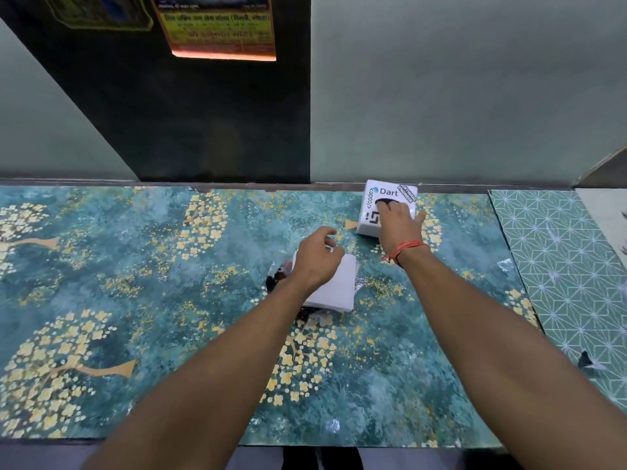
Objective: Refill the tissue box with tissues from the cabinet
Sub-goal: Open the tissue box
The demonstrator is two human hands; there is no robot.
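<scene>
The right hand (399,221) covers the near part of the tissue box (372,206) top, and its fingertips are hidden at the dark opening, so how far they reach inside cannot be told. The left hand (317,257) and forearm hide much of the tissue stack (339,288) and its clear wrapper (280,276), whose dark printing is too blurred to read. The wall poster (217,27) is cut off by the top edge, its text illegible.

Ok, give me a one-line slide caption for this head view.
Right hand reaches into the white tissue box; left hand hovers over the tissue pack.
</scene>
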